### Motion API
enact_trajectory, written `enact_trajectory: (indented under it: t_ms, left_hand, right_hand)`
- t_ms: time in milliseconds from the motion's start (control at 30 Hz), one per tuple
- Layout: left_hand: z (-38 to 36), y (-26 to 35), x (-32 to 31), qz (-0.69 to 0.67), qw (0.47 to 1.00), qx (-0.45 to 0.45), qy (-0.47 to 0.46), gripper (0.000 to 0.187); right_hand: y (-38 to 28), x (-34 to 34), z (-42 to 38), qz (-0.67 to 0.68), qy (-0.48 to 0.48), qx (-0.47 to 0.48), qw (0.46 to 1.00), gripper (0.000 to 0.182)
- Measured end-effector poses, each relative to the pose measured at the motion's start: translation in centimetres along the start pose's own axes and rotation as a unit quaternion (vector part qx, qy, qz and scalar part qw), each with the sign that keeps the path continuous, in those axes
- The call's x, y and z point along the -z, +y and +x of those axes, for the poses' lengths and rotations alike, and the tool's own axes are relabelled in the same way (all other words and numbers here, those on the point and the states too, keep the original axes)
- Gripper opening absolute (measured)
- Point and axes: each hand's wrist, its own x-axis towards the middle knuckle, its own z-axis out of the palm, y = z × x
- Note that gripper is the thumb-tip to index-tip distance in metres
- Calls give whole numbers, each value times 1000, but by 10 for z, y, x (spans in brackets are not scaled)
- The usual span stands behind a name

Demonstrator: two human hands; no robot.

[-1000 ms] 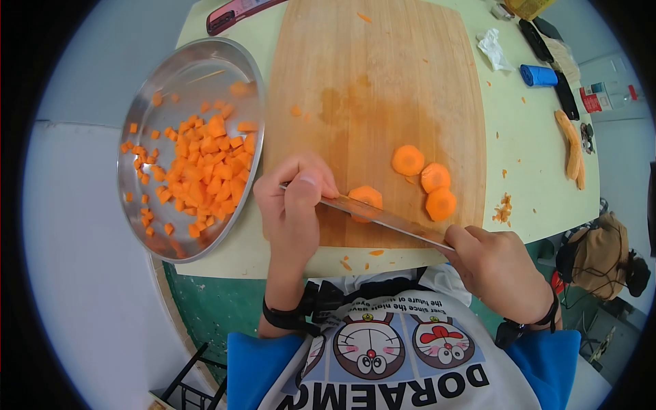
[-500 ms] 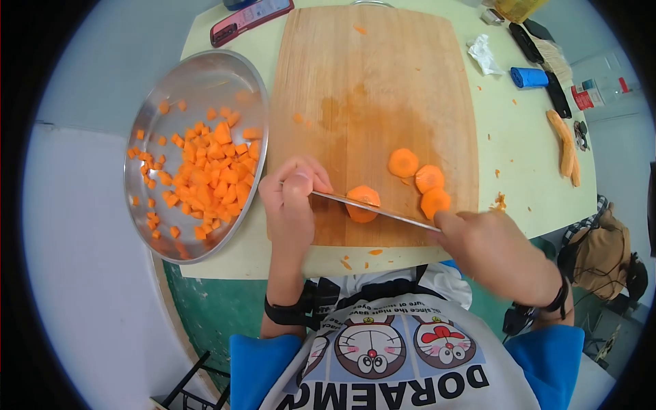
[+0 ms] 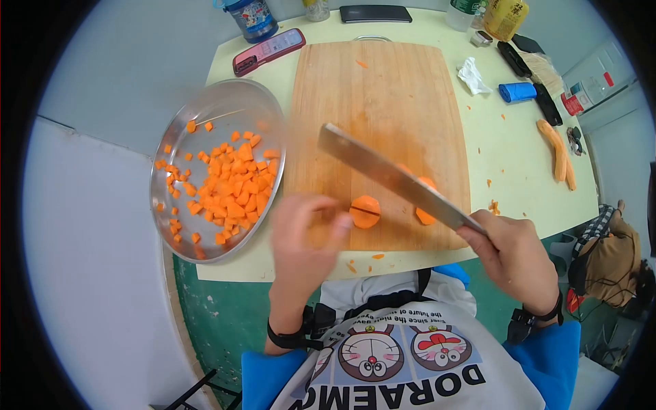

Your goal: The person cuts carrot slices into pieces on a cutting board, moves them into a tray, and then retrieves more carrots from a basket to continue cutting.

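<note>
My right hand (image 3: 516,256) is closed around the handle of a kitchen knife (image 3: 393,174), whose wide blade is raised over the wooden cutting board (image 3: 328,89). A carrot slice (image 3: 365,213) on the board has a dark cut line across its middle. Blurred by motion, my left hand (image 3: 304,236) is just left of that slice, thumb and fingers apart, holding nothing I can see. Under the blade, another carrot slice (image 3: 426,216) is partly hidden, with more orange showing behind the knife.
A steel tray (image 3: 164,225) of diced carrot (image 3: 232,184) stands left of the board. A phone (image 3: 270,51), a blue bottle (image 3: 253,20) and a black slab (image 3: 376,14) lie behind. Peeled carrots (image 3: 557,154), a blue roll (image 3: 517,92) and crumpled tissue (image 3: 471,76) are at right.
The knife has lifted off the carrot slice, which now shows a cut line. My left hand has let go of the blade's tip end and moved down. The view has shifted, showing more at the back.
</note>
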Motion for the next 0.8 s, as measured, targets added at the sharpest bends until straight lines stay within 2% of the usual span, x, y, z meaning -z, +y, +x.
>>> enact_trajectory:
  t_ms: [100, 333, 367, 400, 533, 600, 800]
  left_hand:
    - [-3, 8, -23, 116, 979, -67, -152, 43]
    - [-21, 4, -27, 146, 984, -15, -97, 48]
    - [-25, 0, -23, 148, 986, 27, -72, 47]
    - [-27, -2, -19, 149, 985, 69, -46, 45]
    - [-29, 0, -5, 157, 984, 81, -32, 40]
    - [-31, 9, -1, 108, 985, 134, -31, 35]
    - [-38, 2, -5, 24, 980, 198, 7, 27]
  right_hand:
    - [-3, 0, -7, 21, 22, -49, 998, 17]
    - [-5, -11, -16, 56, 78, -61, 994, 16]
    - [-4, -12, -16, 55, 74, -66, 994, 16]
    - [-4, -14, -16, 54, 69, -70, 994, 15]
    - [-6, -24, -9, 36, 26, -57, 997, 15]
    - [-7, -28, -6, 7, -8, -15, 1000, 15]
    - [-11, -39, -3, -9, -65, -10, 998, 17]
